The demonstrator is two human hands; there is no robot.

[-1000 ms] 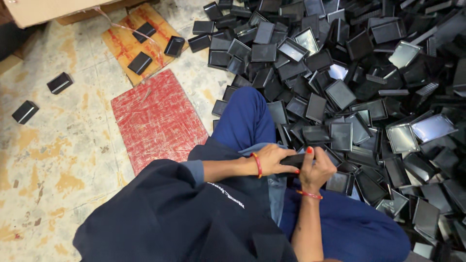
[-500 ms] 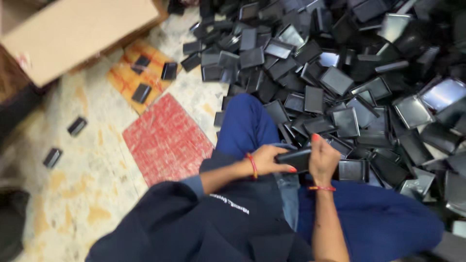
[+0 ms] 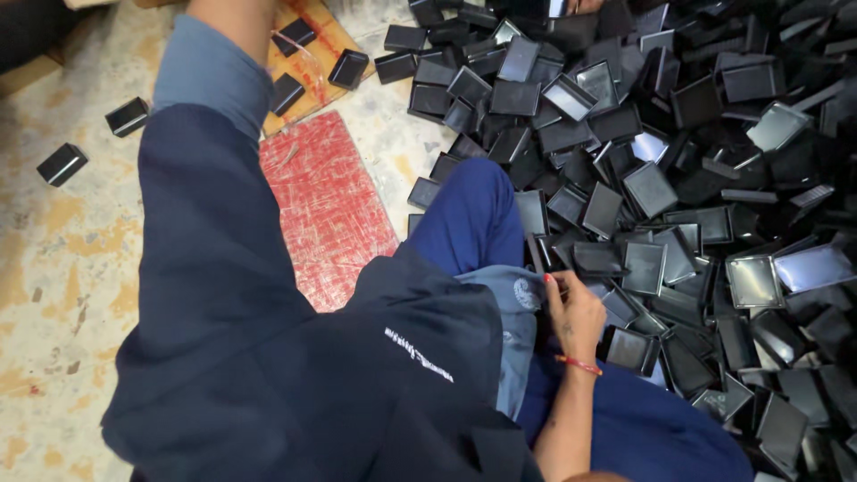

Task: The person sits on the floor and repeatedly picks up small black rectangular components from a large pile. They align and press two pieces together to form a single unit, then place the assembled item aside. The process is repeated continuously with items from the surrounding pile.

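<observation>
Fingers of the right hand (image 3: 571,308) are pinching a thin dark strip (image 3: 536,253), which is standing nearly upright just above the blue-trousered knee (image 3: 469,214), at the near edge of the heap of black trays (image 3: 678,178). The left arm (image 3: 214,80), in a dark jacket with a lighter blue cuff, is stretching up past the top border, so its hand is lying out of view. Trays are crowding the hand's right and far sides, touching one another and piling against the leg. Open floor (image 3: 54,268) is lying to the left, beyond a red mat (image 3: 326,201), with only two stray trays (image 3: 62,163) sitting well apart there.
</observation>
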